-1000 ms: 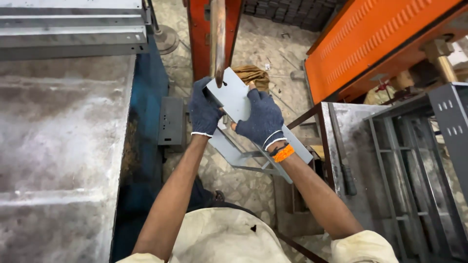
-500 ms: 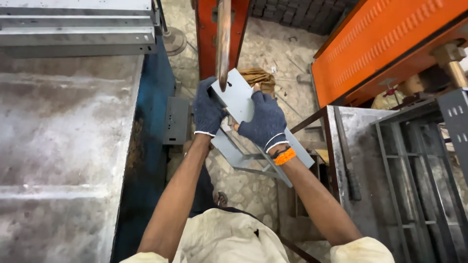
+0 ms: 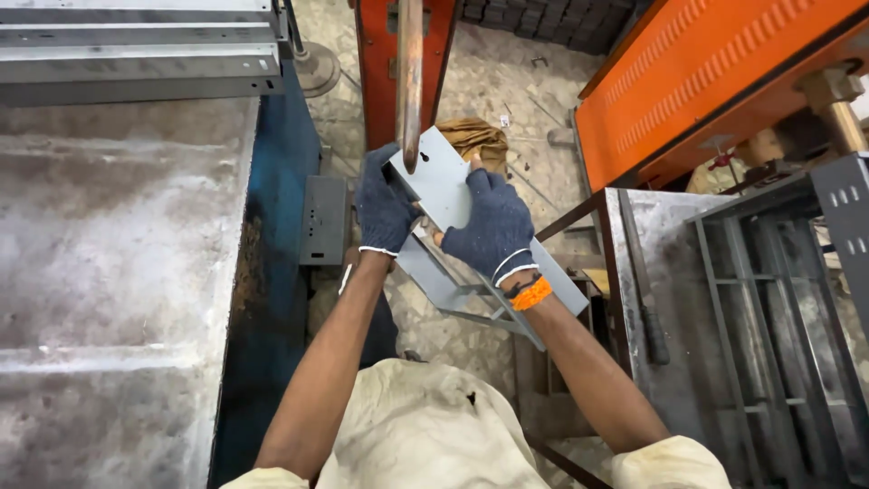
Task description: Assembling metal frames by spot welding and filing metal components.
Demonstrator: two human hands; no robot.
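Both of my hands wear dark blue knit gloves and hold a long grey sheet-metal bracket [image 3: 441,186] in front of my chest. My left hand [image 3: 384,206] grips its upper left edge. My right hand [image 3: 490,231] lies over its middle, with an orange band on that wrist. The bracket's lower part [image 3: 471,294] slopes down to the right under my right forearm. A brownish metal bar [image 3: 410,81] hangs down from above, its tip touching or just over the bracket's top end.
A large worn steel table [image 3: 118,272] with a blue side fills the left. Grey metal channels [image 3: 136,50] lie at its far end. An orange machine cover [image 3: 715,81] stands at upper right, a grey metal frame rack [image 3: 760,326] at right. A brown cloth [image 3: 475,138] lies on the stone floor.
My hands and the bracket have stayed almost still. The view has shifted slightly, and the hanging bar now reaches the bracket's top end.
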